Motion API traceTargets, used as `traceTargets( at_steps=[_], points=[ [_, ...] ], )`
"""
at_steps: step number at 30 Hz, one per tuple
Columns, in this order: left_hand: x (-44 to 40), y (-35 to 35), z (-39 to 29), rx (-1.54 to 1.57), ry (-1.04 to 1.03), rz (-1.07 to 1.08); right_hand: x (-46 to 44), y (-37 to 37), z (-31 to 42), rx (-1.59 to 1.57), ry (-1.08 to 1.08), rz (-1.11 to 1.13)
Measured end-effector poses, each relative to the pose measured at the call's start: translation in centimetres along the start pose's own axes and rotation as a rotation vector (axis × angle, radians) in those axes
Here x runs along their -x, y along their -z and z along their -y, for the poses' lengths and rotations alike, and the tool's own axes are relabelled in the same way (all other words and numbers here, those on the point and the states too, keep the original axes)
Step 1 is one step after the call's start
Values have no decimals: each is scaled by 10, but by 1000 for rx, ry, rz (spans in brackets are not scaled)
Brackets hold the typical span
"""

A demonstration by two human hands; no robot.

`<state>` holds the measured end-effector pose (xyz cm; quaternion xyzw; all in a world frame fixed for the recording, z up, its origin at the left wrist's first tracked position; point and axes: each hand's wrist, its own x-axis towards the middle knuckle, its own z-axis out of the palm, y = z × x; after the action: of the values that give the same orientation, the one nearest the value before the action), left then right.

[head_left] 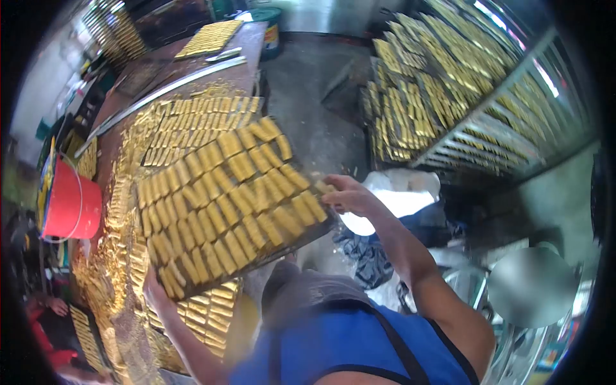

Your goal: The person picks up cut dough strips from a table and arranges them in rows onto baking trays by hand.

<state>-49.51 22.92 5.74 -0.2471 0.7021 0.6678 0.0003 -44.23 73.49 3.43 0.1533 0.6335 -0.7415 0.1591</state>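
Observation:
A dark tray (pixel 192 290) bearing rows of yellow stick-shaped pieces (pixel 224 205) is held up in front of me, tilted, over the table's edge. My left hand (pixel 156 289) grips its lower left corner, fingers partly hidden by the tray. At the right side of the tray, my right hand (pixel 346 196) has its fingers bent around a small yellow piece at the edge. Beneath and behind the held tray, more filled trays (pixel 199 122) lie on the table.
A tall rack (pixel 475 122) of loaded trays stands at the right. On the table (pixel 247 38) are a long metal bar (pixel 173 90) and loose yellow crumbs. A red bucket (pixel 77 199) is at the left. Another person's red sleeve (pixel 48 333) shows lower left. Black bags (pixel 372 260) lie on the floor.

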Motion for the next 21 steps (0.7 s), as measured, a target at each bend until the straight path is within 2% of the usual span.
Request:
traceTargets(
  at_steps=[1, 2, 3, 4, 6, 8, 10, 12, 13, 14, 17, 19, 21],
  points=[
    [-18, -27, -2, -72, -37, -54, -14, 19, 6, 12, 14, 11],
    [-26, -54, -24, -246, 21, -56, -29, 35, 14, 25, 29, 19],
    [-72, -68, -4, -8, -13, 25, -53, 48, 15, -52, 93, -25],
    [-98, -93, -3, 13, -9, 13, -66, 59, 30, -80, 64, -19],
    [-152, -143, -10, -58, -82, 45, -102, 86, 52, -82, 7, -63],
    [-207, -197, -13, -144, -89, -40, -146, 108, 74, -32, -34, -113],
    [-255, -228, -10, -184, -82, 2, -182, 132, 82, -7, -95, -175],
    [-310, -275, -16, -88, -93, 199, -230, 159, 94, 51, -110, -257],
    [-312, -304, -43, -183, -68, 152, -251, 168, 103, 97, -121, -288],
    [-331, -331, -48, -166, -85, 197, -271, 176, 112, 141, -138, -317],
    [-373, -373, -51, -119, -52, 132, -333, 205, 125, 142, -75, -327],
    [-401, -397, -53, -212, -50, 9, -381, 225, 130, 76, -59, -263],
    [-438, -408, -51, -137, -54, 44, -429, 243, 137, 103, -89, -241]
  ],
)
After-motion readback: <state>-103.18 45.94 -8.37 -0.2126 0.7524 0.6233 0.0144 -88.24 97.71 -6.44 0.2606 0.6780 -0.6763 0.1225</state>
